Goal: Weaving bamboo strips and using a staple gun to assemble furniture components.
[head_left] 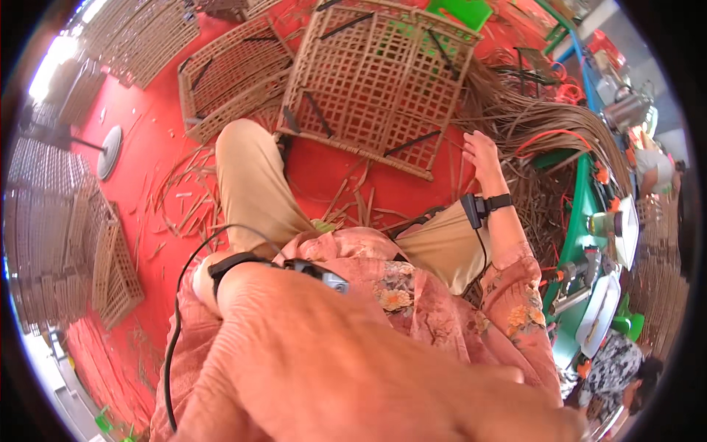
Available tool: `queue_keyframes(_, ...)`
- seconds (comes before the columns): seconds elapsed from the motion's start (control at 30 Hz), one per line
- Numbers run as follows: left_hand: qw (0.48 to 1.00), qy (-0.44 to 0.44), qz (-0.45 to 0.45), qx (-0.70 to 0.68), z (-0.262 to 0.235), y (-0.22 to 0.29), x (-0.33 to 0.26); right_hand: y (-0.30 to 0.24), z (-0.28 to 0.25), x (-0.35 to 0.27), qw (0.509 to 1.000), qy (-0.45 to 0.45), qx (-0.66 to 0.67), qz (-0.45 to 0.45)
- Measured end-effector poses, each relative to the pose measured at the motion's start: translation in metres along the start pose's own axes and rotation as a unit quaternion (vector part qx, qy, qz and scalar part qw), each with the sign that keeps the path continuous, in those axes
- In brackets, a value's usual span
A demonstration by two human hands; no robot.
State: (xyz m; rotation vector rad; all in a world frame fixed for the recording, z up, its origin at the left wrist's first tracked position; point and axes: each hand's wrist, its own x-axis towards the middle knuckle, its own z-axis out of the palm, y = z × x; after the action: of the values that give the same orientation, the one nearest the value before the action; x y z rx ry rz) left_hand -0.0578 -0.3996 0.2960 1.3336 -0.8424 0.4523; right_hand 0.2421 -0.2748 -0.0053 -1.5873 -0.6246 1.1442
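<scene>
Close to the camera, my left hand [353,353] reaches across the lower part of the view, large and partly blurred. Its fingers stretch toward the lower right, and nothing shows in them. A black strap with a small device [317,274] and a cable is on that wrist. To the right, my right hand [483,156] is raised above my knee, fingers apart and slightly bent, holding nothing visible. It is nearest to a large brown woven lattice panel [379,77] with black straps, which lies in front of me, apart from the hand.
A smaller lattice piece [239,74] lies left of the large one. Stacks of woven pieces [51,228] line the left. Long brown strips [545,121] lie at the right, beside a green table [578,221] with tools. Loose scraps [193,199] cover the red floor [136,158]. Another person [615,376] sits lower right.
</scene>
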Motion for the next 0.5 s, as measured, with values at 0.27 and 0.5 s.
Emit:
queue_keyframes(0.27,0.992,-0.010,-0.098,-0.083,-0.004,0.043,-0.031,-0.021,-0.043,-0.081,0.990,0.065,0.005,-0.124)
queue_keyframes(0.5,0.465,0.366,-0.445,0.672,-0.089,0.079,-0.236,0.015,-0.077,-0.146,0.978,0.125,-0.128,-0.108)
